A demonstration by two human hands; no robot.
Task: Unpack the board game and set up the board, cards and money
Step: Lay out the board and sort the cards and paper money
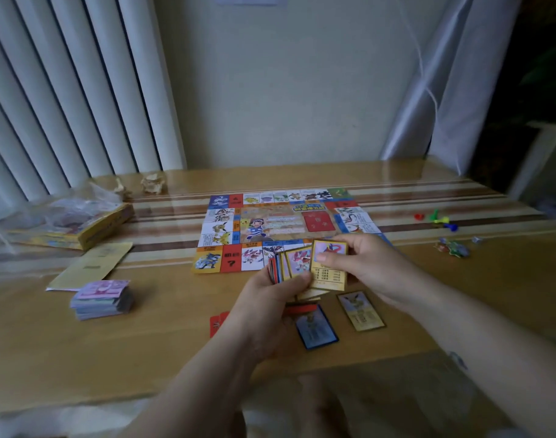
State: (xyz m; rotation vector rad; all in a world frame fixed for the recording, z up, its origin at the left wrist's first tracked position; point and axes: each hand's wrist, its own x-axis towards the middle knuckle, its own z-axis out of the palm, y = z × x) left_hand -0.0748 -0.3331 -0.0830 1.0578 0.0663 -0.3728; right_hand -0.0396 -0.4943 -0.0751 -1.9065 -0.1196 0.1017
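The colourful game board [270, 227] lies unfolded flat on the wooden table [175, 343]. My left hand [264, 314] grips a fanned stack of cards [290, 263] just in front of the board's near edge. My right hand [362, 263] pinches a yellow-bordered card [328, 270] at the top of that fan. On the table below lie a blue-bordered card [316, 330], a yellow-bordered card [360, 311] and a red card [216, 324] partly hidden by my left wrist. A stack of paper money [101, 300] sits at the left.
The yellow game box [80, 229] with crumpled plastic wrap stands at the far left, a pale paper sheet [90, 267] in front of it. Small coloured pawns [436, 218] and tokens [453, 248] lie at the right. Crumpled paper [152, 183] sits near the wall.
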